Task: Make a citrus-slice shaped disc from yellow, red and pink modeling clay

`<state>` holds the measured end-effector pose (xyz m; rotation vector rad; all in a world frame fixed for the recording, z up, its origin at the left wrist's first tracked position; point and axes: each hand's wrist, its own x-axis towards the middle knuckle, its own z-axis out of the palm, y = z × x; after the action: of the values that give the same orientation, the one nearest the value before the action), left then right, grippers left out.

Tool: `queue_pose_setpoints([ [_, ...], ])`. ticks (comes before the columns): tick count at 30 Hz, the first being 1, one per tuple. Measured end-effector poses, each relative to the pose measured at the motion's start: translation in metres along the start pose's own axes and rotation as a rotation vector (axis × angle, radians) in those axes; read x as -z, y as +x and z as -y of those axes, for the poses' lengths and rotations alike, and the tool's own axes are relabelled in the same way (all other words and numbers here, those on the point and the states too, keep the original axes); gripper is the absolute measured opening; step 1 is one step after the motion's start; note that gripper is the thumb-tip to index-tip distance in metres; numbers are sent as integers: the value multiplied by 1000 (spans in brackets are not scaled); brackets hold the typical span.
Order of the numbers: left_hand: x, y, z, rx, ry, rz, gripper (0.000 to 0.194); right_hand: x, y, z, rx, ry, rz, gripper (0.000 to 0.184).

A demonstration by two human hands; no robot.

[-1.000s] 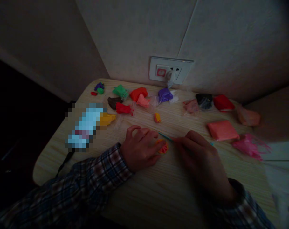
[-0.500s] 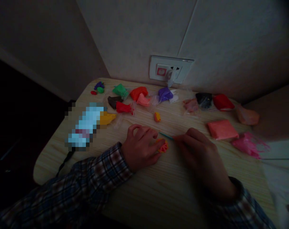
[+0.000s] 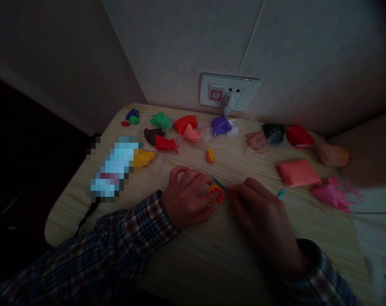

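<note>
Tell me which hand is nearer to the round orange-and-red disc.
Left: the left hand touches the disc. The right hand is just to its right, pinching the teal tool.

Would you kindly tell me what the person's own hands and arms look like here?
The left hand and right hand are bare, without gloves. Long plaid sleeves reach to about the wrists: the left sleeve has dark blue and brownish checks crossed by thin pale lines, and the right sleeve looks alike, though dim and partly out of frame.
</note>
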<state>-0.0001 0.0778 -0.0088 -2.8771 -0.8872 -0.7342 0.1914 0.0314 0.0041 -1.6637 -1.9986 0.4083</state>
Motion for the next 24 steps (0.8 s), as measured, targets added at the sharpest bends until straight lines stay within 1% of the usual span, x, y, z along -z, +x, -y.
queue_pose_setpoints([
  [4,0,0,3,7,3,30,29,-1,-1,2,-4,-17,-15,14],
  [6,-1,2,6,21,-7,16,32,1,0,1,-8,-27,-6,16],
  [9,-3,6,8,33,-48,-4,35,3,1,-1,-45,-46,-49,15],
  [12,-5,11,7,39,-83,28,39,4,3,-2,-46,-37,-47,16],
  [16,-3,14,6,59,-94,29,45,5,3,-2,-41,-29,-44,16],
  [21,1,11,3,32,-96,120,39,7,2,-5,-19,-17,-58,15],
  [24,2,8,2,-12,-52,128,38,6,0,-4,-3,-21,-50,15],
])
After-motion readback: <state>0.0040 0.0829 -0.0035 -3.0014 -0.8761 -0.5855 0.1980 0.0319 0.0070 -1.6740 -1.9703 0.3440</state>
